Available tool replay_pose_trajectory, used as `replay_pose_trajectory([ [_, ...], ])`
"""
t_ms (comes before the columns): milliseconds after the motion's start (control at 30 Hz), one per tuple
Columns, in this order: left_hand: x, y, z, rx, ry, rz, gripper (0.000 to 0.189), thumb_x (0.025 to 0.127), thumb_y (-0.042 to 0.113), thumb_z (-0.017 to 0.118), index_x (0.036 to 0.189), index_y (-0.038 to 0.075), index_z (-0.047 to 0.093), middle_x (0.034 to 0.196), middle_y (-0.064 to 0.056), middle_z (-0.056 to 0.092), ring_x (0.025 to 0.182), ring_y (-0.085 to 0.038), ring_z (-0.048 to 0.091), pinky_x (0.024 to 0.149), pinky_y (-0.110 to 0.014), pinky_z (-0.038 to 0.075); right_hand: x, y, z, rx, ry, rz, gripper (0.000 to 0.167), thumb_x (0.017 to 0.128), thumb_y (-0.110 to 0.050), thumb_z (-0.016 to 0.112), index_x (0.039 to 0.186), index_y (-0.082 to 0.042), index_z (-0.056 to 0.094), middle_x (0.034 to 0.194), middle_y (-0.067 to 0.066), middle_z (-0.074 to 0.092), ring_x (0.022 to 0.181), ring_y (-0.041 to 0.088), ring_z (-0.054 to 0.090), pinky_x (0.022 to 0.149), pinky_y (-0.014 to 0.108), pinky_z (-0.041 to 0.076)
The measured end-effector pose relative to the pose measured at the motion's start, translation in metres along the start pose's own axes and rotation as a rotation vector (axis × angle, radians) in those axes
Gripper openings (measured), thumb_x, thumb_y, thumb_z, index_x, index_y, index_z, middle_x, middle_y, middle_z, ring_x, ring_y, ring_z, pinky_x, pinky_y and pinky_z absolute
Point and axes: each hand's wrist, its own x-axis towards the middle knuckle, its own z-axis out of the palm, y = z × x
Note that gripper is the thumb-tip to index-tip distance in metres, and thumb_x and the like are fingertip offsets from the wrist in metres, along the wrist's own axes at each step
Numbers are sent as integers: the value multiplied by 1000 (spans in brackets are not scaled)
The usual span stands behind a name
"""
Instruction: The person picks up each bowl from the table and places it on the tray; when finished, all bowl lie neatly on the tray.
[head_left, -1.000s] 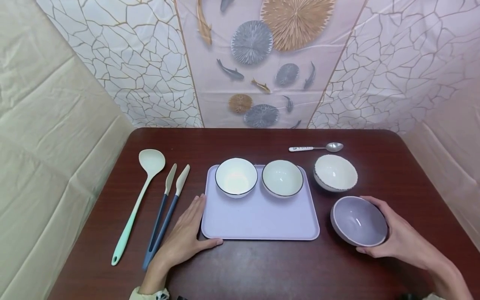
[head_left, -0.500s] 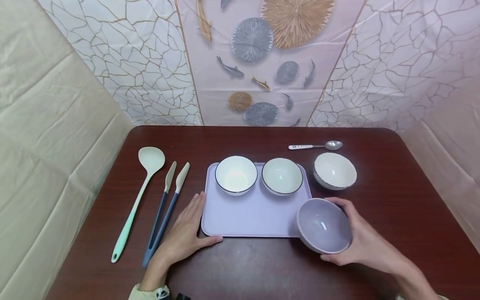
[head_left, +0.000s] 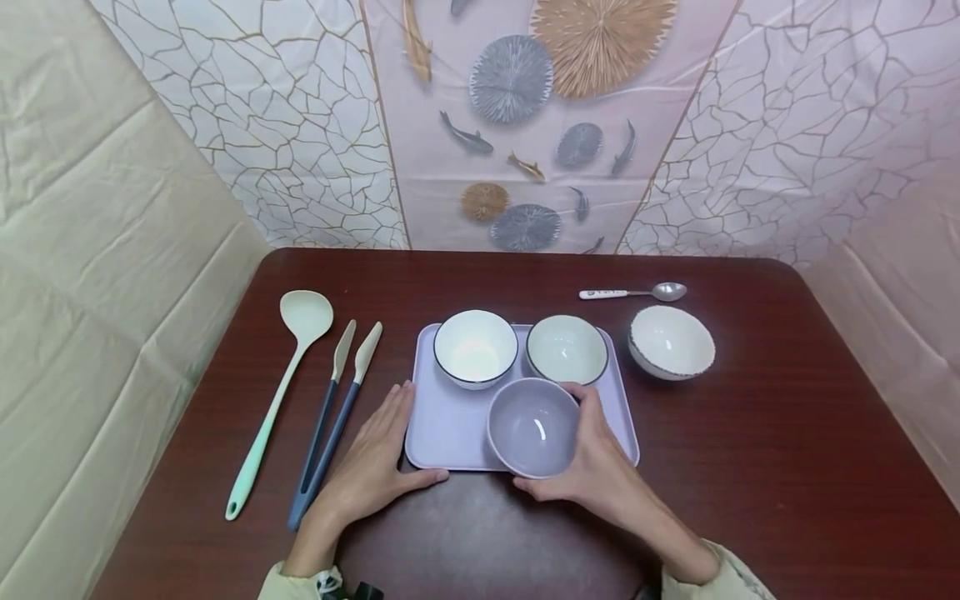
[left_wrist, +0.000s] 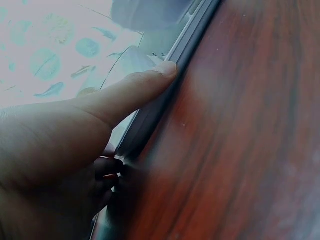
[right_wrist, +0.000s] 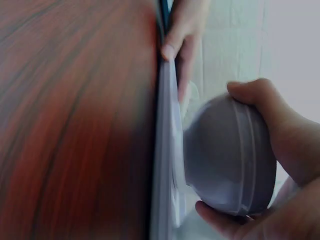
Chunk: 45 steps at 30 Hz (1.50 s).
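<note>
My right hand [head_left: 603, 471] grips a greyish-purple bowl [head_left: 534, 432] by its right side, thumb near the front and fingers behind. The bowl is upright over the front middle of a lilac tray [head_left: 448, 433]. In the right wrist view the bowl [right_wrist: 222, 150] has its foot close to the tray's surface. My left hand [head_left: 371, 458] rests against the tray's front left corner, fingers straight along the left side and thumb at the front edge. Two white bowls with dark rims, one on the left [head_left: 476, 350] and one on the right [head_left: 567, 348], stand at the tray's back.
A white bowl with a rough rim [head_left: 671, 342] stands right of the tray, a spoon [head_left: 633, 293] behind it. Left of the tray lie blue-handled tongs [head_left: 330, 425] and a ladle with a mint handle [head_left: 273, 408]. Fabric walls [head_left: 300, 125] border the brown table [head_left: 787, 417].
My right hand has carried the greyish-purple bowl leftward, from the table right of the tray to over the tray's front middle. The left hand has stayed at the tray's corner.
</note>
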Motion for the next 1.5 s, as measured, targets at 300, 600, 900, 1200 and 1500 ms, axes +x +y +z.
replay_pose_trajectory([
  [300,-1,1,1,5,39,31,119,74,57,80,156,0,15,159,-17,20,147,-31,14,112,-55,21,11,-13,32,16,7,-6,125,38,-48,98,137,-10,32,124,4,48,107,15,53,91,39,45],
  [600,-1,1,1,21,29,35,120,74,58,79,156,1,14,160,-17,18,147,-30,13,113,-54,20,15,-11,45,-24,14,-32,126,38,-46,98,137,-7,32,127,6,46,108,17,53,92,38,45],
  [900,-1,1,0,26,26,23,120,74,58,79,156,1,13,160,-16,17,147,-30,12,113,-53,20,16,-9,47,-61,0,-52,126,38,-50,97,137,-7,31,130,7,44,111,19,52,93,39,45],
  [1200,-1,2,0,25,25,16,120,74,58,79,156,1,13,160,-17,18,147,-29,12,113,-53,20,12,-10,38,-170,-17,-225,144,43,-57,94,150,-1,16,149,15,24,135,25,29,106,43,34],
  [1500,-1,1,1,23,39,21,120,73,58,80,156,1,15,160,-17,19,147,-30,14,113,-53,21,12,-9,16,-131,43,-370,107,68,-42,86,148,-1,29,146,11,36,133,23,36,109,32,30],
])
